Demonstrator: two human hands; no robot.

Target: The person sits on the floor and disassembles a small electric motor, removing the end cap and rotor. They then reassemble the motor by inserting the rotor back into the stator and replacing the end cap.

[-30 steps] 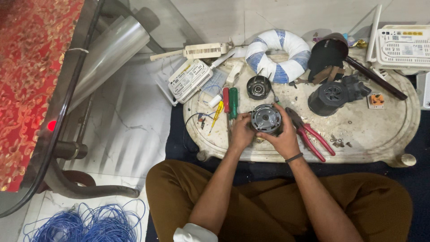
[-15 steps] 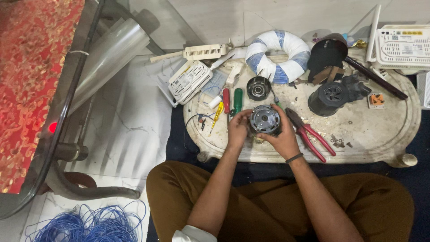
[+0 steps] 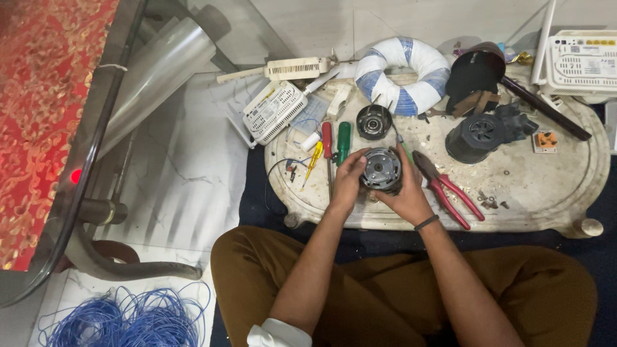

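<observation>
A person in brown trousers sits cross-legged at the bottom of the frame, a tangle of blue wire (image 3: 125,318) lying on the marble floor at lower left. Both forearms reach up to the centre, where the left hand (image 3: 348,181) and the right hand (image 3: 411,193) cup a round grey motor (image 3: 381,169) between them; the fingers of each hand curl closed around its sides, the left thumb on its rim, and a dark band circles the right wrist. The motor is held just above the near edge of a worn, pale oval board (image 3: 546,186) that serves as a work surface.

Just right of the hands lie red-handled pliers (image 3: 450,189), tips pointing toward the motor. Just left stand a red-handled screwdriver (image 3: 327,142), a green-handled screwdriver (image 3: 344,141) and a smaller yellow one (image 3: 314,155), side by side. Beyond the motor sits a small black round part (image 3: 374,121), and to the right a black fan housing (image 3: 474,136) near a small orange block (image 3: 544,141).

Farther up the frame, a ring wound in white and blue tape (image 3: 403,74) rests at the board's far edge, a white vented plastic case (image 3: 276,110) to its left on the floor. A white box with antennas (image 3: 581,62) fills the upper right corner; a red patterned cloth under glass (image 3: 45,90) runs down the left side
</observation>
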